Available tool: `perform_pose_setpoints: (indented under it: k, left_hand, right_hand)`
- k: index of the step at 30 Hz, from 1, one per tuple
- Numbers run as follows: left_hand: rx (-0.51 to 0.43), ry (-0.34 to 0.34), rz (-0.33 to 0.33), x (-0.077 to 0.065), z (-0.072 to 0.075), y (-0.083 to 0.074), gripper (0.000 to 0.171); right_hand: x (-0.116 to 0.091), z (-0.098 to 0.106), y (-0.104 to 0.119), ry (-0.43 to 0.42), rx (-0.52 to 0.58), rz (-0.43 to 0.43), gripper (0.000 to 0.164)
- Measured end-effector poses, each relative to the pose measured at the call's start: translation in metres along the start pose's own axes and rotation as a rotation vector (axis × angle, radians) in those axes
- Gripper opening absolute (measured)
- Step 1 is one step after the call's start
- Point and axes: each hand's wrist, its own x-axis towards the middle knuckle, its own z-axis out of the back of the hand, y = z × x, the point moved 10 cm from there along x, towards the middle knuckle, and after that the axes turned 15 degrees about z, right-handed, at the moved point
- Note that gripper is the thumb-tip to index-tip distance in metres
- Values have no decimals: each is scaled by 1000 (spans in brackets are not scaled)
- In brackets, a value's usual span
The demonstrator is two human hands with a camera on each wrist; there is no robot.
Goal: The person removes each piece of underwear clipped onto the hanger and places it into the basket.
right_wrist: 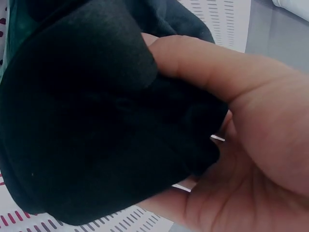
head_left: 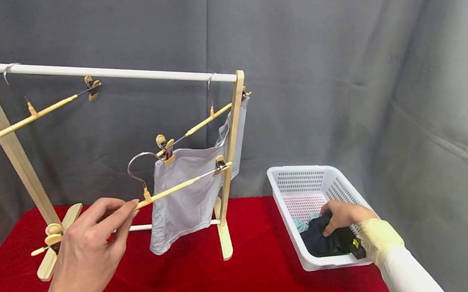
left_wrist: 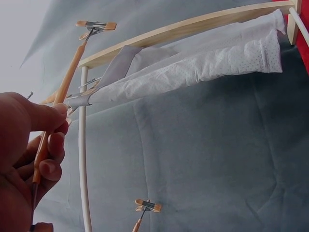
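My left hand (head_left: pixel 92 244) pinches the wooden bar of a clip hanger (head_left: pixel 176 189) between thumb and fingers, in front of the rack. The hanger's metal hook points up, and a clip sits near each end of the bar. In the left wrist view, the thumb presses along the hanger bar (left_wrist: pixel 71 72). My right hand (head_left: pixel 342 214) reaches into a white plastic basket (head_left: pixel 278 205) and grips a dark garment (head_left: pixel 316 238). The right wrist view shows the dark cloth (right_wrist: pixel 96 145) between thumb and fingers, hiding some fingertips. Light blue cloth (head_left: pixel 300 225) lies beside it.
A wooden rack with a white rail (head_left: pixel 110 73) stands on red cloth (head_left: pixel 254 266). Pale grey shorts (head_left: pixel 185 190) hang from a clip hanger at its right end. Another clip hanger (head_left: pixel 55 107) hangs bare at the left. Grey curtain (head_left: pixel 293 53) backs everything.
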Motion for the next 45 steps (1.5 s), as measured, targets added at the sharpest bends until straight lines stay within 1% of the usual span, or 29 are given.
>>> perform_pose_setpoints:
  k: [5, 8, 11, 14, 16, 19, 20, 22, 24, 26, 27, 29, 31, 32, 33, 35, 39, 42, 45]
  left_hand:
    - [-8, -28, -33, 0, 7, -2, 36]
    - [-30, -66, -62, -1, 16, -3, 39]
    - [-31, -81, -65, -2, 27, -1, 43]
    - [-2, -79, -52, -4, 39, 2, 46]
    - [22, -84, -38, -5, 47, 4, 49]
    - [83, -87, -23, -6, 61, 7, 51]
    - [105, -82, -19, -5, 65, 9, 48]
    - [118, -107, -18, -5, 74, 14, 40]
    - [131, -141, -15, -5, 82, 23, 25]
    - [119, -176, -3, -3, 91, 33, 22]
    - [103, -208, -2, -2, 95, 37, 21]
    - [114, -232, 20, 2, 100, 47, 20]
    - [121, -255, 47, 7, 105, 55, 17]
    - [125, -267, 61, 9, 107, 59, 21]
    - [138, -272, 71, 12, 108, 63, 21]
    - [152, -277, 101, 19, 110, 68, 22]
    - [158, -285, 121, 35, 114, 75, 20]
    - [157, -284, 123, 48, 114, 77, 18]
    - [164, -276, 130, 62, 111, 79, 17]
  right_hand:
    - [1, 0, 1, -1, -8, 3, 55]
    - [0, 0, -1, -5, -7, -4, 54]
    - [-1, 0, -2, -8, -6, -4, 54]
    - [-2, 0, -1, -5, 0, 3, 54]
    - [-4, 1, 1, 6, 16, -12, 56]
    - [-7, 3, 4, 27, 60, -35, 60]
    - [-8, 5, 6, 35, 72, -38, 61]
    - [-9, 9, 11, 57, 90, -29, 63]
    - [-9, 17, 17, 64, 83, -12, 63]
    - [-9, 31, 28, 49, 69, 37, 60]
    - [-8, 40, 34, 33, 70, 69, 58]
    - [-6, 65, 50, -37, 60, 145, 53]
    - [-5, 94, 70, -129, 50, 238, 47]
    - [-5, 109, 81, -178, 38, 281, 44]
    - [-5, 123, 93, -226, 28, 317, 42]
    - [-6, 152, 117, -333, 2, 384, 36]
    - [-11, 204, 167, -563, 14, 516, 29]
    - [-18, 236, 207, -738, 34, 641, 27]
    - [-28, 258, 248, -865, 44, 756, 27]
